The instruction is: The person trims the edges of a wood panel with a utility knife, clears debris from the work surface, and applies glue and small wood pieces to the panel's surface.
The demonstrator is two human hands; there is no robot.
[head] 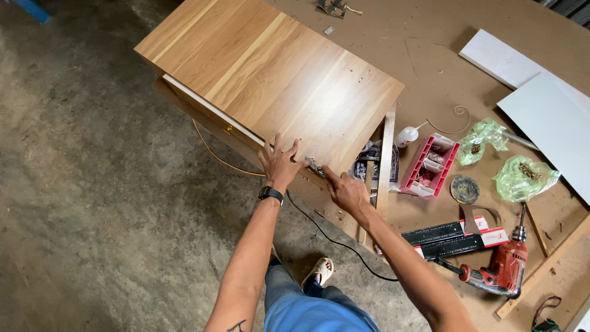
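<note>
I am bracing the wooden cabinet (270, 74) with my left hand (279, 163), fingers spread wide and flat against its near edge, gripping nothing, only pressing. My right hand (345, 192) is closing around a small metal tool (315, 166), whose tip is touching the cabinet's lower corner just beside my left fingers (I cannot tell exactly what kind of tool it is, since my fingers are covering most of it).

The cabinet is lying tipped on the workbench (424, 49), its broad top panel facing up and its near corner reaching out over the concrete floor (92, 197). As I judge it, the body is already well along: the panels are joined, a drawer front with a small brass knob (228, 129) is sitting in place along the left side, and the surfaces are looking finished. What is left seems to be small work at this one corner, where bare edges and a loose strip of wood (386, 160) are showing.

Things are lying ready near my right arm: a red drill (501, 270) with its black cord (332, 237) trailing under my wrist, boxed black drawer slides (448, 237), a pink parts tray (430, 166), green bags of screws (522, 175), a glue bottle (405, 136) and white boards (547, 117). The slides being unopened suggests to me that some fitting is not yet done.
</note>
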